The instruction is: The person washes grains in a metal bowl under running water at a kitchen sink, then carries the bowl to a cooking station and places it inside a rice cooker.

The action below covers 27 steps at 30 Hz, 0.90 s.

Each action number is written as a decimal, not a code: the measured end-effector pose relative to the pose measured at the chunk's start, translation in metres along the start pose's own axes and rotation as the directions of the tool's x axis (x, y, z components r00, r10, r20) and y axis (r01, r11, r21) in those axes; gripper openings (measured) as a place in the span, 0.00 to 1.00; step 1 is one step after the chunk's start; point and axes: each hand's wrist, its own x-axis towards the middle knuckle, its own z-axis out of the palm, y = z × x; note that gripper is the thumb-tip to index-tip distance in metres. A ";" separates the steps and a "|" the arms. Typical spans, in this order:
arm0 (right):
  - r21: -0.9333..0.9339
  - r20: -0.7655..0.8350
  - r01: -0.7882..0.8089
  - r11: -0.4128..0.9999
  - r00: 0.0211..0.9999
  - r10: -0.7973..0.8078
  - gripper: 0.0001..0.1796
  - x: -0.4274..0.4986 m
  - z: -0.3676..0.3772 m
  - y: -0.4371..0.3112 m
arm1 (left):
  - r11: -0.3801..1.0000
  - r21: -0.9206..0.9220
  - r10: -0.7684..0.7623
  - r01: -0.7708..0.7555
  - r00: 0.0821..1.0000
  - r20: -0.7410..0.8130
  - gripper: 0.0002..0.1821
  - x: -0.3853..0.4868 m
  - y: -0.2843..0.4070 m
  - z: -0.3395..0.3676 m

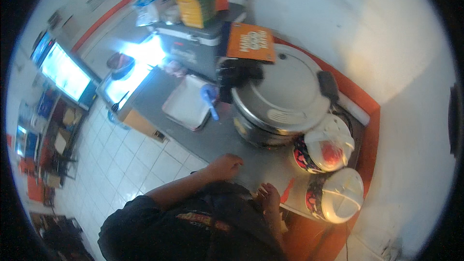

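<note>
My left hand (pixel 226 166) is over the near edge of the grey counter (pixel 228 134), its fingers loosely curled and nothing visible in them. Lower and to the right, my right hand (pixel 269 196) is close to my body at the counter's edge. Its fingers are bent, and blur hides whether they hold something small. Just right of that hand lies a thin red object (pixel 288 190), too blurred to name. Beyond my hands stands a large round metal cooker (pixel 250 130) with a grey lid (pixel 293 79) and dark side handles.
Two patterned tubs with white lids (pixel 342 195) line the right side. A white tray (pixel 186 103) holds a blue-purple spoon (pixel 210 103). An orange printed card (pixel 252 41) overlaps the lid. Behind are a grey case (pixel 185 49) and a yellow-green carton (pixel 195 7). A wall (pixel 406 116) bounds the right.
</note>
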 end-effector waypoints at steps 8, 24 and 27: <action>-0.342 0.403 0.200 0.918 0.914 -0.050 0.14 0.021 0.196 -0.006 | 0.894 -0.079 -0.449 0.442 0.880 -0.157 0.14 -0.145 -0.112 -0.111; -0.748 0.656 0.322 0.581 0.492 0.572 0.13 -0.062 0.615 0.318 | 0.590 -0.417 -0.562 0.691 -0.020 -0.827 0.09 -0.566 -0.265 -0.300; -0.783 0.621 0.363 0.505 0.487 0.614 0.12 -0.061 0.662 0.347 | 0.555 -0.479 -0.608 0.680 -0.062 -0.792 0.10 -0.581 -0.271 -0.309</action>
